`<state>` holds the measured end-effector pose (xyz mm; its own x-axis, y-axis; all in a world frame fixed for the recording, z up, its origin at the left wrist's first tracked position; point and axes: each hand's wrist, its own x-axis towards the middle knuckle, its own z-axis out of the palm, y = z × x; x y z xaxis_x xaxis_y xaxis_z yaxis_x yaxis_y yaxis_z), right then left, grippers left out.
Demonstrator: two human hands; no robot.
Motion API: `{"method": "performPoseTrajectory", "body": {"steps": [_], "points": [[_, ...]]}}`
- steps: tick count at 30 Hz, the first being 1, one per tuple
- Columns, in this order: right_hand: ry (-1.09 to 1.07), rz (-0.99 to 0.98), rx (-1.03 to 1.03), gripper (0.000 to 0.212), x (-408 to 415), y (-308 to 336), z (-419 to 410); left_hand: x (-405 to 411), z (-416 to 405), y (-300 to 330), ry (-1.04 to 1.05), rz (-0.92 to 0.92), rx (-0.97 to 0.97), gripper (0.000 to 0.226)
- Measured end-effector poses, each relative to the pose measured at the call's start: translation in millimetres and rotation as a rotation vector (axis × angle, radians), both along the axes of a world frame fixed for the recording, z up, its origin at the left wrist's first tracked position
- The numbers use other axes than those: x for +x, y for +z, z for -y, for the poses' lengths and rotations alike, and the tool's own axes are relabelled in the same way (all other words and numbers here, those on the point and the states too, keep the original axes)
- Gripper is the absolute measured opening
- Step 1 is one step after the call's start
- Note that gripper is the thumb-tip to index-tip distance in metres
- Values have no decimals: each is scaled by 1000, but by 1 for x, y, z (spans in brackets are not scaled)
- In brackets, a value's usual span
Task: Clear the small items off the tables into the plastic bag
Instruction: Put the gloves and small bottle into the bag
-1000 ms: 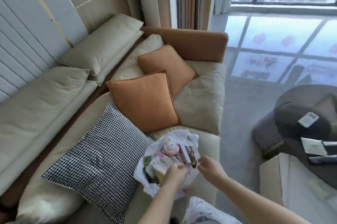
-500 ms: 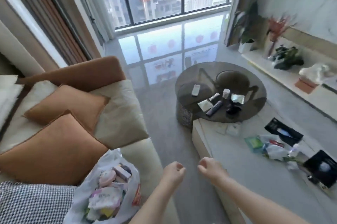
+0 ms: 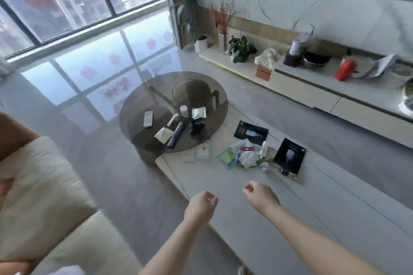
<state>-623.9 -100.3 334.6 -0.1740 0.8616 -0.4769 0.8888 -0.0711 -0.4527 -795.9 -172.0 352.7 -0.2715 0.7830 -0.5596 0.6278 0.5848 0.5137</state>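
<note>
My left hand (image 3: 202,205) and my right hand (image 3: 259,194) hang in mid-air over the near end of the low white table (image 3: 257,236), fingers curled, holding nothing. Further along that table lie a white box (image 3: 203,151), a green packet (image 3: 226,158), crumpled white wrappers (image 3: 248,156), a small bottle (image 3: 264,149) and two black packs (image 3: 251,133) (image 3: 289,155). The round glass table (image 3: 136,104) beyond carries a white remote (image 3: 148,119), a dark tube (image 3: 176,135), a small jar (image 3: 184,111) and two sachets (image 3: 163,135) (image 3: 198,113). The plastic bag is out of view.
A cream sofa cushion (image 3: 33,185) fills the left edge. Grey floor (image 3: 107,162) separates it from the tables. A long white bench (image 3: 312,93) along the right wall holds plants, a red object and kitchen items. Big windows stand at the back.
The view has swung right, from the sofa and the filled plastic bag to the two tables. Both hands left the bag's rim and now hover with nothing in them.
</note>
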Motion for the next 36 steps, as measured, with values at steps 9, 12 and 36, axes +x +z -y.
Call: {"method": "performPoseTrajectory", "body": {"steps": [9,12,36], "points": [[-212,-9,-80,23,75,-40,-79,80,-93,-42,-92,42,-56,30],[-262,-4,-113,26,87,-60,-104,90,-126,-64,-102,34,-72,31],[-384,83,-92,44,73,-357,-264,96,-356,-372,-255,-126,127,48]]}}
